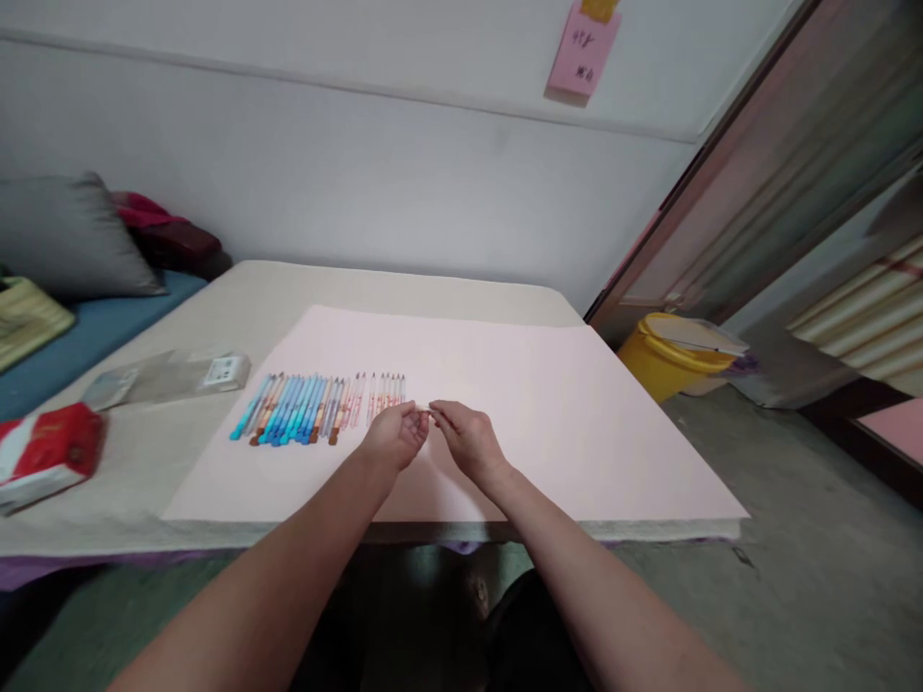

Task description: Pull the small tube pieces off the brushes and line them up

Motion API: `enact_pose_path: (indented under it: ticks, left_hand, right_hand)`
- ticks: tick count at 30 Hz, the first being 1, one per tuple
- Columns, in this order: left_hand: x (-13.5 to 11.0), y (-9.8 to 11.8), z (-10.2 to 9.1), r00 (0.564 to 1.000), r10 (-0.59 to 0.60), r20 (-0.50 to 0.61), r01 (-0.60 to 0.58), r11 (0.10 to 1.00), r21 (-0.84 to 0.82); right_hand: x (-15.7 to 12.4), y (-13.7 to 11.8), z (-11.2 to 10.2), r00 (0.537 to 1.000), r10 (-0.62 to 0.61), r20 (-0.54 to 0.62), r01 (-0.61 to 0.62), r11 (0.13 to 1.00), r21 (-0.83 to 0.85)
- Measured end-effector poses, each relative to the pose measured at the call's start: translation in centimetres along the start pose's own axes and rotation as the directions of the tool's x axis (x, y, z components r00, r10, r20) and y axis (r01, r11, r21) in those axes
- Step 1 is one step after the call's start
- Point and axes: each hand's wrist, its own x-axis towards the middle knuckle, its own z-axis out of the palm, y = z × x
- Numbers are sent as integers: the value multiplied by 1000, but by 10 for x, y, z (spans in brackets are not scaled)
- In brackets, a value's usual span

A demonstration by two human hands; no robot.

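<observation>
My left hand (398,434) and my right hand (470,437) meet over the pink sheet (577,413), fingertips almost touching. Both are closed in a pinch around a small, thin, pale piece between them, too small and too covered by fingers to name. Just left of my hands lies a row of pens (295,408), side by side with their tips pointing away from me. Those on the left have blue, orange and brown bodies, several with blue or brown ends. Nearer my left hand are clear pens (372,394) with reddish marks, their lower ends partly hidden by that hand.
The sheet lies on a cream-covered table (404,288). A clear plastic wrapper (173,375) and a red-and-white packet (50,457) rest at its left. A yellow bucket (660,360) stands on the floor beyond the right edge. Behind the table is a white wall (404,173).
</observation>
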Motion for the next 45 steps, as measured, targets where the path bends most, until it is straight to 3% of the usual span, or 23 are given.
enact_pose_path:
  ticks: [6,9,16,23,34,45]
  left_hand:
    - [-2,0,0,1000,12,23,-12,1000,21]
    - [0,3,-2,1000,25,13,-25,999,23]
    - [4,8,-7,998,50,-32,-50,999,12]
    - [9,9,-9,998,49,-40,-49,999,8]
    - [7,12,-10,999,51,-12,-52,998,-20]
    - [5,12,-9,998,50,22,-50,998,-30]
  right_hand:
    - [-1,-5,-5,1000,12,-25,-18,961,-274]
    - [-1,-9,-10,998,41,-37,-50,952,-302]
    - [0,-14,-27,960,244,-134,-246,969,5]
    - [5,-13,-34,864,488,-125,-404,820,406]
    - [8,-13,-40,778,616,-123,-442,676,589]
    - [8,-13,-40,775,617,-138,-429,674,601]
